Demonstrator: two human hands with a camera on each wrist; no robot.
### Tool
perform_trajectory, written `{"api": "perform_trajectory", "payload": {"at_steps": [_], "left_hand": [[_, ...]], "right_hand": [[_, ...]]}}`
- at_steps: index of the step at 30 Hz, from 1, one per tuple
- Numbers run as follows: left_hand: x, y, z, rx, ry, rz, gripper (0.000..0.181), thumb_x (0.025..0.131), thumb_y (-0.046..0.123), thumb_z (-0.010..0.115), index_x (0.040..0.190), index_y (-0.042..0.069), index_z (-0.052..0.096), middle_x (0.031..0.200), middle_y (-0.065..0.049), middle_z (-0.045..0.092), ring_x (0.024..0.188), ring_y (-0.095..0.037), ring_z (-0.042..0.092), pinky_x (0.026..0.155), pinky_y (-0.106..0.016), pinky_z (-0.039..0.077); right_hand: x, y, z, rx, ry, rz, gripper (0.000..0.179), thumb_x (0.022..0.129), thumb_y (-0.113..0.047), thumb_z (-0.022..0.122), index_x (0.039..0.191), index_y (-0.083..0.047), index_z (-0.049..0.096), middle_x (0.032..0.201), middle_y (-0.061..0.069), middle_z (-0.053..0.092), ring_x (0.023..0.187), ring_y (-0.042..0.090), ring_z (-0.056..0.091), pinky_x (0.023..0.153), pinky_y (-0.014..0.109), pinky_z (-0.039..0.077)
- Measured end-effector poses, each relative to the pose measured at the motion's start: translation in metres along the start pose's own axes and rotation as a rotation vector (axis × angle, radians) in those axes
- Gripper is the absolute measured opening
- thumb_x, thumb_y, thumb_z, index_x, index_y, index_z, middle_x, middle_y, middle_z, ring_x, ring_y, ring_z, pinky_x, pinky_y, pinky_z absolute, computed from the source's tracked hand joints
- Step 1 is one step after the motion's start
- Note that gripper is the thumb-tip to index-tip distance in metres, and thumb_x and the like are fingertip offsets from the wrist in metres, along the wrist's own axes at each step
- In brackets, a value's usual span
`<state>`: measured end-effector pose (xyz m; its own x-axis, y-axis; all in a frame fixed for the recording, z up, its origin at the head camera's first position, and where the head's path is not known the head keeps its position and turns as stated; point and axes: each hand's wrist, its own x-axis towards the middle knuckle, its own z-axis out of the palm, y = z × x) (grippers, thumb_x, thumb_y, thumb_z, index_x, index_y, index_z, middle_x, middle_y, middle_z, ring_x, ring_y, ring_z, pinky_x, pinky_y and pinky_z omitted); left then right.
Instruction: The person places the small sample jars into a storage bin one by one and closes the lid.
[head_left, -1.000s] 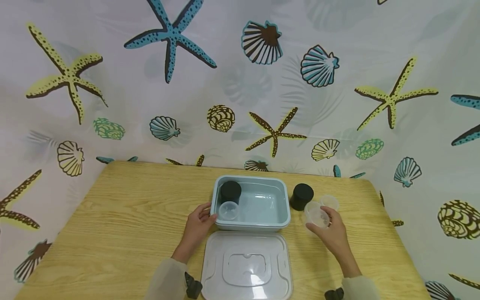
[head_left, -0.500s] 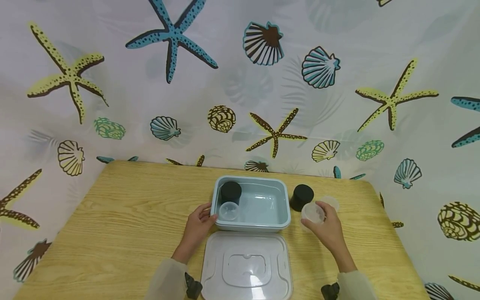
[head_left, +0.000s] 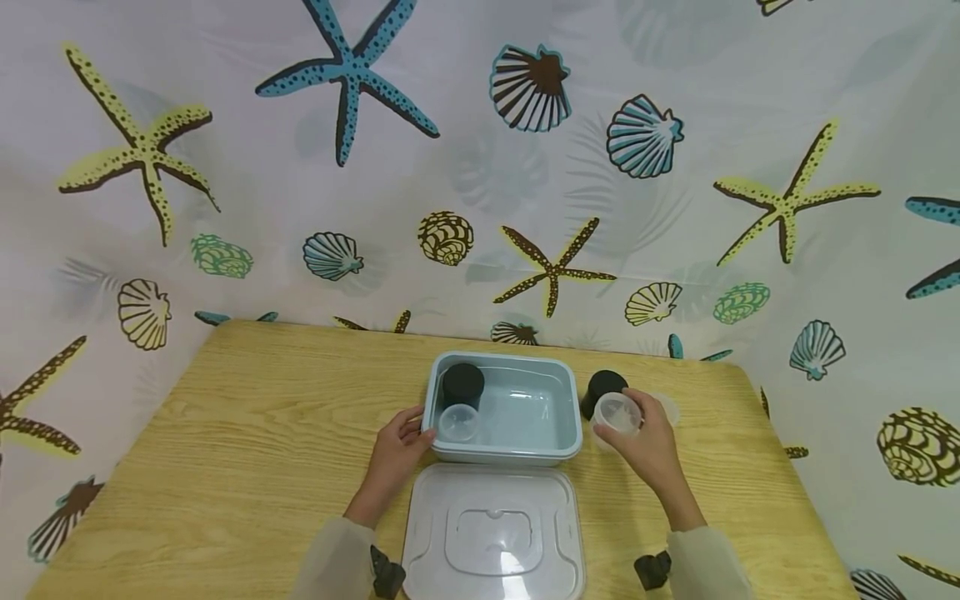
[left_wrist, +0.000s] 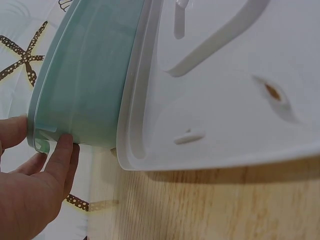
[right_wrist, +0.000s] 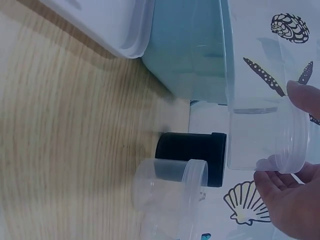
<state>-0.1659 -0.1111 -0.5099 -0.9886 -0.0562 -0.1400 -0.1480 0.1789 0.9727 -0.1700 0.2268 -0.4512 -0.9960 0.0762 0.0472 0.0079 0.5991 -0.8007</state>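
Observation:
My left hand [head_left: 400, 443] holds the left front corner of a light blue plastic bin [head_left: 504, 357], thumb at the rim and fingers against the outer wall in the left wrist view. Inside the bin's left end stand a black round jar [head_left: 462, 383] and a small clear jar [head_left: 459, 423]. My right hand [head_left: 651, 440] grips another clear jar [right_wrist: 255, 140] around its ribbed top, thumb opposite the fingers. This jar is raised off the table, to the right of the bin. Its top looks covered by a clear lid.
A second black jar [head_left: 604, 385] stands just right of the bin, partly hidden by the held jar. Behind my right hand is a further clear jar [right_wrist: 170, 187]. A translucent white lid [head_left: 495, 533] lies in front of the bin on the wooden table [head_left: 285, 433].
My right hand has moved left with the clear jar, from beside the other clear jar to in front of the outer black jar. The left hand has stayed on the bin.

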Motion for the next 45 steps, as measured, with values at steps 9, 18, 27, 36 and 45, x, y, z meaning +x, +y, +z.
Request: {"api": "perform_trajectory", "payload": {"at_steps": [9, 18, 27, 36, 45], "left_hand": [[-0.003, 0.002, 0.001, -0.007, -0.008, 0.005, 0.048, 0.094, 0.006, 0.057, 0.14, 0.0, 0.043, 0.13, -0.028, 0.053, 0.119, -0.037, 0.055, 0.093, -0.035, 0.053], [-0.001, 0.001, 0.0, -0.018, -0.003, 0.004, 0.048, 0.094, 0.006, 0.058, 0.139, 0.001, 0.043, 0.13, -0.027, 0.054, 0.119, -0.036, 0.056, 0.09, -0.03, 0.053], [-0.002, 0.002, 0.0, -0.004, -0.004, -0.003, 0.048, 0.094, 0.007, 0.058, 0.14, 0.002, 0.043, 0.131, -0.026, 0.054, 0.119, -0.035, 0.056, 0.093, -0.034, 0.053], [-0.002, 0.0, 0.0, -0.012, 0.004, 0.032, 0.048, 0.093, 0.009, 0.06, 0.138, 0.0, 0.045, 0.128, -0.028, 0.055, 0.116, -0.037, 0.057, 0.091, -0.035, 0.053], [-0.003, 0.0, 0.0, -0.026, 0.003, 0.039, 0.048, 0.093, 0.007, 0.059, 0.137, -0.002, 0.045, 0.128, -0.029, 0.055, 0.116, -0.038, 0.057, 0.09, -0.034, 0.054]], "right_hand": [[0.006, -0.01, 0.005, -0.011, -0.012, 0.0, 0.072, 0.079, -0.018, 0.076, 0.139, 0.0, 0.039, 0.141, 0.021, 0.04, 0.13, 0.037, 0.041, 0.106, 0.055, 0.038], [0.013, -0.017, 0.014, -0.001, -0.008, -0.023, 0.072, 0.078, -0.018, 0.077, 0.138, -0.002, 0.041, 0.14, 0.02, 0.041, 0.127, 0.037, 0.043, 0.103, 0.055, 0.041], [0.017, -0.025, 0.023, -0.008, -0.013, -0.056, 0.07, 0.077, -0.019, 0.078, 0.136, -0.002, 0.043, 0.137, 0.02, 0.044, 0.124, 0.036, 0.045, 0.102, 0.053, 0.042], [0.023, -0.032, 0.032, -0.015, -0.026, -0.072, 0.072, 0.077, -0.021, 0.078, 0.136, -0.002, 0.043, 0.137, 0.02, 0.045, 0.126, 0.036, 0.045, 0.105, 0.053, 0.04], [0.025, -0.039, 0.042, -0.013, -0.028, -0.077, 0.07, 0.076, -0.021, 0.079, 0.134, -0.002, 0.045, 0.132, 0.019, 0.049, 0.119, 0.035, 0.05, 0.1, 0.053, 0.044]]}}
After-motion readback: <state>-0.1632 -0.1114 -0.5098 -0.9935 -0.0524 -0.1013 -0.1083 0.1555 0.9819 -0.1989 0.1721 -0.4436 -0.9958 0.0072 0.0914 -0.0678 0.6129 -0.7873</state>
